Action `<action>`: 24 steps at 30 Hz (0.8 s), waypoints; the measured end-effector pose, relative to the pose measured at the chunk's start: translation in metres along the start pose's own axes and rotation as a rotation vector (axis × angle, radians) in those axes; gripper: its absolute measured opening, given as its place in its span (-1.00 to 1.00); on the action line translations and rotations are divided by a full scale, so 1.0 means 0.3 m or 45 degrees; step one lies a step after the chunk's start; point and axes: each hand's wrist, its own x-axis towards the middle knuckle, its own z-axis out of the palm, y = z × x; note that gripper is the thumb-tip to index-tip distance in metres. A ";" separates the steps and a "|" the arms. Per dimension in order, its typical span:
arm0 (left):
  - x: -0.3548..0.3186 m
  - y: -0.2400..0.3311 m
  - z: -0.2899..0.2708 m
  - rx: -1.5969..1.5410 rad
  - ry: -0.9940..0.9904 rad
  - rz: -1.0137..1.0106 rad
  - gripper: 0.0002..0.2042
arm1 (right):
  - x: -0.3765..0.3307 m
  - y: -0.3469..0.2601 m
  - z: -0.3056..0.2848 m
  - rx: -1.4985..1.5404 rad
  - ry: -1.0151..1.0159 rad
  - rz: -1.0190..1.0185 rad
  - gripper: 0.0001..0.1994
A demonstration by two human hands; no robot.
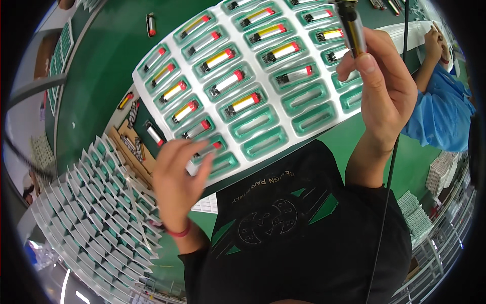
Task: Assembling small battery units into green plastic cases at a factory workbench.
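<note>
My right hand (382, 83) is raised over the right side of the tray, with thumb and fingers closed on a small cylindrical battery cell (354, 33), dark at its top end. My left hand (177, 175), slightly blurred, is at the tray's near left corner with thumb and fingers apart. Just beyond its fingers, a red-capped cell (216, 145) lies in a pocket; whether they touch cannot be seen. The large white tray (209, 121) has rows of green-looking oblong pockets. Many hold silver or yellow cells with red ends; several pockets along the near edge are bare.
Loose cells (154, 134) and a cardboard box (147, 164) with more cells lie left of the tray. Another cell (151, 25) sits on the green table (116, 55). Stacked trays (96, 202) stand at lower left. A person in a blue sleeve (438, 114) works at right. A dark cable (394, 162) hangs nearby.
</note>
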 end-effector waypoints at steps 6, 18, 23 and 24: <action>0.144 0.079 0.226 0.134 -0.166 0.414 -0.62 | 0.024 -0.069 0.100 -0.142 -0.171 0.054 -0.69; 0.135 -0.027 0.029 -1.473 0.249 0.149 -0.53 | 0.035 -0.134 0.183 -0.324 -0.387 -0.233 -0.69; 0.114 -0.021 0.017 -1.467 0.298 0.089 -0.54 | 0.070 -0.147 0.232 -0.476 -0.514 -0.434 -0.63; 0.114 -0.017 0.014 -1.432 0.292 0.081 -0.53 | 0.081 -0.143 0.239 -0.511 -0.524 -0.467 -0.62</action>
